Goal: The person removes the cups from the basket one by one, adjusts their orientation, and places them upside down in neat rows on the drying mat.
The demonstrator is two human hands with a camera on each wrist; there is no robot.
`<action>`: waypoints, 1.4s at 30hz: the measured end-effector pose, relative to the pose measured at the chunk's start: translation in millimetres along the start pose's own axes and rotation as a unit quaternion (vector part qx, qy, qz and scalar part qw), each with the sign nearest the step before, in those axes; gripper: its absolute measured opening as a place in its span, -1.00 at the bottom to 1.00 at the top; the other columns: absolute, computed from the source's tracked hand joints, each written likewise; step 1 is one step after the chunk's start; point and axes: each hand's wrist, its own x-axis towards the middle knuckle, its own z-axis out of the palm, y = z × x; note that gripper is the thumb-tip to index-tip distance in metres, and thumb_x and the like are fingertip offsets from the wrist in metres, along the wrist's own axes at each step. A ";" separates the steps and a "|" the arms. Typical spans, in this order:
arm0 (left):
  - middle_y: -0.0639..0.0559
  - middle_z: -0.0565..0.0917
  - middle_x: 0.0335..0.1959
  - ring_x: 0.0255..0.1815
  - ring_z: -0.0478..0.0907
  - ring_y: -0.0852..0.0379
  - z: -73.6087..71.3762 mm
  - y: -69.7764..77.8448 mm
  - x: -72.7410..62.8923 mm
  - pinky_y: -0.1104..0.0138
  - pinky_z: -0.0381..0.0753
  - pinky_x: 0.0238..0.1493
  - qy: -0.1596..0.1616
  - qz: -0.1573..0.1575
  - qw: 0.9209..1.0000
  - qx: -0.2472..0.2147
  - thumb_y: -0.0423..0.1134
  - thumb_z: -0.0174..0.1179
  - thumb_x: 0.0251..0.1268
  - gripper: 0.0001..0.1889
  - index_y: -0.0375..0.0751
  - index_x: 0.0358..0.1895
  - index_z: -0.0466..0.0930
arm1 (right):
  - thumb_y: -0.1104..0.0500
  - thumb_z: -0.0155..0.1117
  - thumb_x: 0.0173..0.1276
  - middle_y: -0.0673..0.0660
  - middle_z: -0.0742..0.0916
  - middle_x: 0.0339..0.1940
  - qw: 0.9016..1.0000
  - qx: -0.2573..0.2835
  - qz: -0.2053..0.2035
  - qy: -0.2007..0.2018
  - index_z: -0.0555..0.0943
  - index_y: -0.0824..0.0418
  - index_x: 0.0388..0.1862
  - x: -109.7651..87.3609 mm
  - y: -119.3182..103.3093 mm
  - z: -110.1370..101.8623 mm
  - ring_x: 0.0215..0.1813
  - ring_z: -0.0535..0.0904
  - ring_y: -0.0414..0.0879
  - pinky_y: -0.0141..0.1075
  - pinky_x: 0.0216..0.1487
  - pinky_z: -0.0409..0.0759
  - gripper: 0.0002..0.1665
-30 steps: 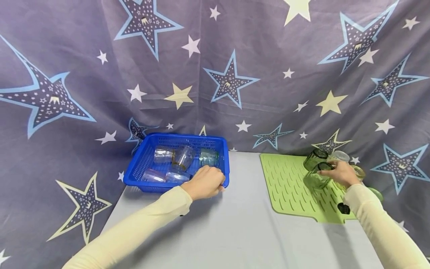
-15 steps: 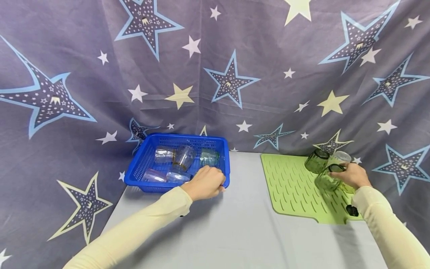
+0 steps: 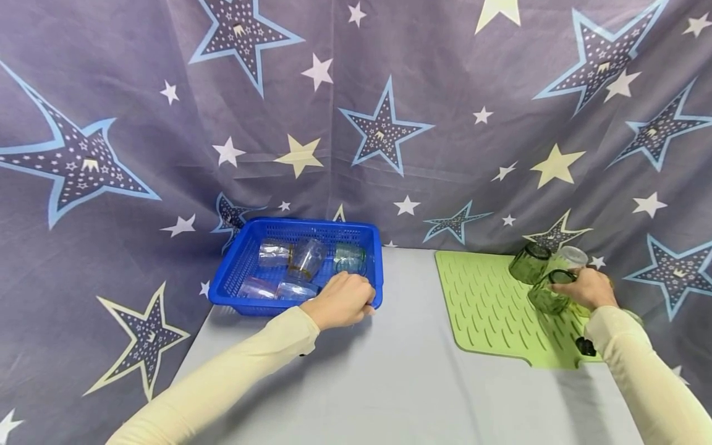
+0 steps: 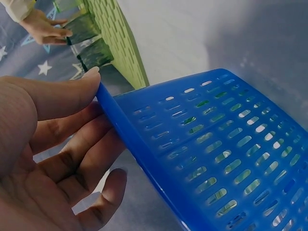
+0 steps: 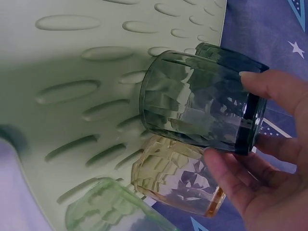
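Observation:
My left hand (image 3: 343,301) grips the near right rim of a blue perforated plastic basket (image 3: 222,275); in the left wrist view its thumb (image 4: 72,96) lies over the rim, with fingers beneath. Several drinking glasses lie on their sides inside, among them a clear glass (image 3: 308,258) and a greenish glass (image 3: 349,256). Over at the right, my right hand (image 3: 591,288) holds a dark green faceted glass (image 5: 192,101) by its thick base, mouth down at the mat. Just behind that glass stands another dark green glass (image 3: 527,264), also upside down.
A light green ridged drying mat (image 3: 478,303) lies at the table's right. On it stand a clear glass (image 3: 570,256), a yellow glass (image 5: 173,173) and a light green glass (image 5: 110,207). White table (image 3: 400,371) separates mat and basket; a star-patterned curtain (image 3: 434,167) hangs behind.
My right hand has shifted to the right with the dark green glass, closer to the other glasses on the mat. The left hand keeps its grip on the basket rim.

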 end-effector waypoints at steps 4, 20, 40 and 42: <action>0.19 0.40 -0.66 -0.60 0.27 0.22 -0.1 0.5 1.1 0.32 0.23 -0.52 -0.001 -0.001 1.000 -0.001 -0.17 0.49 0.24 -0.53 0.04 -0.71 0.39 | -0.10 0.44 0.32 0.79 0.42 0.18 1.000 -0.009 -0.008 0.011 0.35 0.71 0.29 1.1 0.1 0.8 0.12 0.35 0.74 0.45 0.16 0.32 -0.02; 0.19 0.47 -0.63 -0.58 0.38 0.21 1.5 0.8 -0.3 0.29 0.34 -0.46 -0.009 -0.006 1.000 0.009 -0.14 0.47 0.26 -0.57 0.06 -0.69 0.45 | -0.23 0.44 0.27 0.78 0.44 0.17 0.999 -0.029 -0.011 0.027 0.36 0.64 0.34 -4.1 1.3 6.7 0.11 0.40 0.71 0.42 0.11 0.42 0.08; 0.23 0.14 -0.70 -0.62 0.10 0.26 1.7 -2.6 -1.6 0.37 0.11 -0.54 -0.001 0.005 0.999 -0.032 -0.13 0.48 0.28 -0.42 0.08 -0.73 0.22 | 0.01 0.32 0.47 0.57 0.67 0.02 0.985 -0.010 -0.093 0.145 0.56 0.62 0.13 -11.3 -17.8 15.7 -0.07 0.57 0.50 0.26 0.12 0.12 -0.36; 0.23 0.14 -0.70 -0.62 0.10 0.26 1.3 -3.5 -1.1 0.38 0.11 -0.55 -0.001 0.005 0.999 -0.037 -0.12 0.47 0.28 -0.43 0.08 -0.72 0.23 | 0.03 0.33 0.47 0.57 0.66 0.03 0.984 -0.004 -0.099 0.151 0.57 0.61 0.12 -10.6 -23.5 17.6 -0.02 0.54 0.51 0.27 0.14 0.11 -0.39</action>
